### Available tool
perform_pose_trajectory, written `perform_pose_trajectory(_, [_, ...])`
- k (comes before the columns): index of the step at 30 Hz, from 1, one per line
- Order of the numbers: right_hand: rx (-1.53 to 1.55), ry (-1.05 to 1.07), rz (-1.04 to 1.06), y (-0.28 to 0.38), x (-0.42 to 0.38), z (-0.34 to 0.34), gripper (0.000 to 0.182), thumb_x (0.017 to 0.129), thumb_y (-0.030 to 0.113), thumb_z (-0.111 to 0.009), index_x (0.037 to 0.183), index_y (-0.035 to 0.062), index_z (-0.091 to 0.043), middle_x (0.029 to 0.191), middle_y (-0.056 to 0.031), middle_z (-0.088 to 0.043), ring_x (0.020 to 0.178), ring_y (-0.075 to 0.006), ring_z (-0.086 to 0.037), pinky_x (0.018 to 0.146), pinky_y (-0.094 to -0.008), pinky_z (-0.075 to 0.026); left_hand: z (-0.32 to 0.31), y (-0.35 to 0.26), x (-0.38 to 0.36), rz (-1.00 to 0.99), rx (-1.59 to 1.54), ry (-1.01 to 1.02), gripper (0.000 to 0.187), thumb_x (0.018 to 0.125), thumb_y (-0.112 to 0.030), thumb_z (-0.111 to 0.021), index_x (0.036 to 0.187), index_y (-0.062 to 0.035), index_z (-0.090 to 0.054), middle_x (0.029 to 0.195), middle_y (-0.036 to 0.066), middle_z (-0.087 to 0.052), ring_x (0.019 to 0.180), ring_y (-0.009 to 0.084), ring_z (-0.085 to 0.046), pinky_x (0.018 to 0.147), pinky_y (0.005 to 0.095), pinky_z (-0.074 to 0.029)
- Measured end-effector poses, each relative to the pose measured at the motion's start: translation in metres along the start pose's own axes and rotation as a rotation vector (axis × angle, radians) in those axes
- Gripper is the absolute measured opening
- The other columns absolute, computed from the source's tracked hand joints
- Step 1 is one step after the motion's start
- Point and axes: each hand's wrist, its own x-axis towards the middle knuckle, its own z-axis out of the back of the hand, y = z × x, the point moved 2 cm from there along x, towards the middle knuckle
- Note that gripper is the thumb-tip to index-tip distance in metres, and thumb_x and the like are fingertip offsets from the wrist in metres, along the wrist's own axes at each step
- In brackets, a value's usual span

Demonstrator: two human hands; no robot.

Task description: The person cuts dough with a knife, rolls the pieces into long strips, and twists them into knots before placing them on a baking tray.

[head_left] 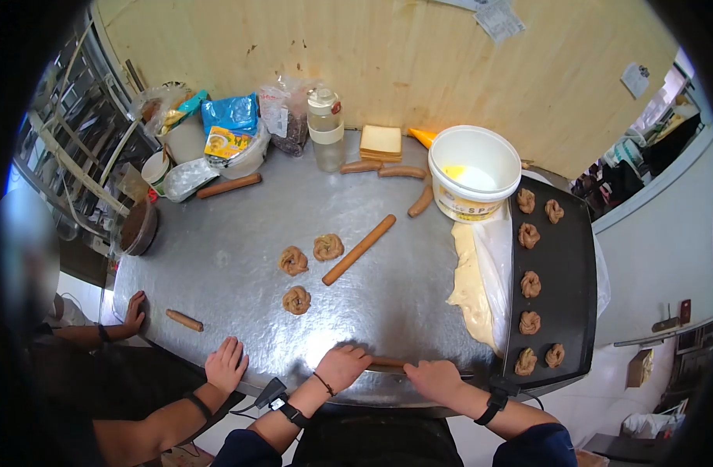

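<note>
At the near table edge, my left hand [345, 368] is closed over one end of a slim brown rod [388, 362]. My right hand [436, 381] is closed at the rod's other end, knuckles up. Only the short stretch between my hands shows; I cannot tell whether it is dough or a rolling pin. Ahead of my left hand lie three knotted brown dough rings [296, 300]. Beyond them a wooden rolling pin [359, 250] rests diagonally on the metal table [240, 257].
At right are a black tray [562, 288] of dough knots, a pale dough sheet [473, 288] under plastic and a white bucket [474, 173]. Brown dough rolls [401, 171] lie behind. At left, a co-worker's hands [227, 364] flank a short dough piece [185, 320].
</note>
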Motion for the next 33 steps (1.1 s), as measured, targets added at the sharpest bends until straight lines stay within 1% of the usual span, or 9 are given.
perform_pose_trajectory(5, [0.024,0.026,0.032,-0.010,0.006,-0.013,0.020,0.086,0.016,-0.053,0.105,0.0091,-0.057,0.075,-0.0123,-0.064,0.065,-0.0302,-0.068,0.052,-0.0410,-0.053,0.004,-0.003,0.004,0.041,0.012,0.055,0.012,0.080,-0.017,-0.056,0.087,-0.0160,-0.065,0.079,0.000,-0.058,0.075,0.0184,-0.061,0.064,0.0306,-0.052])
perform_pose_trajectory(7, [0.037,0.035,0.035,-0.014,0.007,-0.022,0.022,0.086,0.016,-0.053,0.106,0.0087,-0.057,0.075,-0.0124,-0.064,0.066,-0.0302,-0.068,0.052,-0.0407,-0.054,0.003,-0.003,0.008,0.047,0.051,0.146,0.016,0.081,-0.017,-0.054,0.092,-0.0164,-0.066,0.084,0.000,-0.061,0.078,0.0189,-0.062,0.067,0.0307,-0.053])
perform_pose_trajectory(17, [0.142,0.014,0.036,-0.011,0.008,-0.022,0.021,0.087,0.014,-0.051,0.106,0.0062,-0.058,0.078,-0.0146,-0.066,0.068,-0.0321,-0.068,0.054,-0.0432,-0.055,-0.004,0.005,0.008,0.028,0.042,0.180,0.033,0.082,-0.017,-0.054,0.113,-0.0139,-0.064,0.105,0.003,-0.065,0.094,0.0206,-0.063,0.079,0.0325,-0.053])
perform_pose_trajectory(24, [0.165,0.093,-0.052,-0.017,-0.014,-0.001,0.015,0.086,0.013,-0.054,0.098,0.0060,-0.059,0.083,-0.0156,-0.068,0.075,-0.0330,-0.069,0.062,-0.0453,-0.055,-0.016,-0.011,0.014,-0.024,-0.020,0.050,0.033,0.082,-0.018,-0.056,0.114,-0.0139,-0.063,0.104,0.003,-0.065,0.094,0.0222,-0.063,0.080,0.0335,-0.053])
perform_pose_trajectory(25, [0.162,0.086,-0.056,-0.022,-0.026,0.004,0.015,0.086,0.013,-0.054,0.098,0.0060,-0.059,0.083,-0.0156,-0.068,0.075,-0.0330,-0.069,0.062,-0.0453,-0.055,-0.009,-0.028,0.025,0.029,-0.027,0.146,0.031,0.082,-0.018,-0.057,0.113,-0.0137,-0.063,0.100,0.004,-0.064,0.095,0.0227,-0.063,0.082,0.0343,-0.053])
perform_pose_trajectory(27, [0.098,0.133,-0.103,-0.040,-0.058,0.012,0.013,0.085,0.012,-0.055,0.095,0.0057,-0.059,0.085,-0.0150,-0.068,0.078,-0.0335,-0.069,0.064,-0.0443,-0.056,-0.031,-0.052,0.046,-0.026,-0.137,0.093,0.025,0.080,-0.016,-0.059,0.105,-0.0140,-0.063,0.096,0.004,-0.062,0.095,0.0239,-0.062,0.081,0.0363,-0.051])
perform_pose_trajectory(28, [0.055,0.121,-0.124,-0.049,-0.074,0.015,0.012,0.085,0.013,-0.055,0.094,0.0062,-0.060,0.081,-0.0149,-0.068,0.074,-0.0327,-0.069,0.060,-0.0439,-0.055,-0.035,-0.066,0.059,-0.039,-0.222,0.069,0.023,0.080,-0.015,-0.060,0.103,-0.0137,-0.062,0.096,0.005,-0.061,0.095,0.0244,-0.062,0.080,0.0369,-0.051])
perform_pose_trajectory(30, [0.003,0.109,-0.143,-0.059,-0.103,0.021,0.012,0.084,0.013,-0.055,0.093,0.0067,-0.061,0.076,-0.0147,-0.068,0.069,-0.0320,-0.070,0.055,-0.0436,-0.055,-0.044,-0.093,0.083,-0.061,-0.246,0.195,0.021,0.079,-0.017,-0.062,0.099,-0.0125,-0.062,0.096,0.005,-0.061,0.092,0.0253,-0.061,0.079,0.0360,-0.050])
perform_pose_trajectory(33, [-0.108,0.076,-0.270,-0.062,-0.132,0.042,0.010,0.083,0.013,-0.056,0.089,0.0069,-0.061,0.074,-0.0140,-0.068,0.069,-0.0312,-0.070,0.055,-0.0418,-0.055,-0.083,-0.117,0.106,-0.169,-0.416,0.069,0.026,0.076,-0.016,-0.065,0.102,-0.0135,-0.060,0.093,0.005,-0.059,0.094,0.0251,-0.060,0.079,0.0394,-0.049])
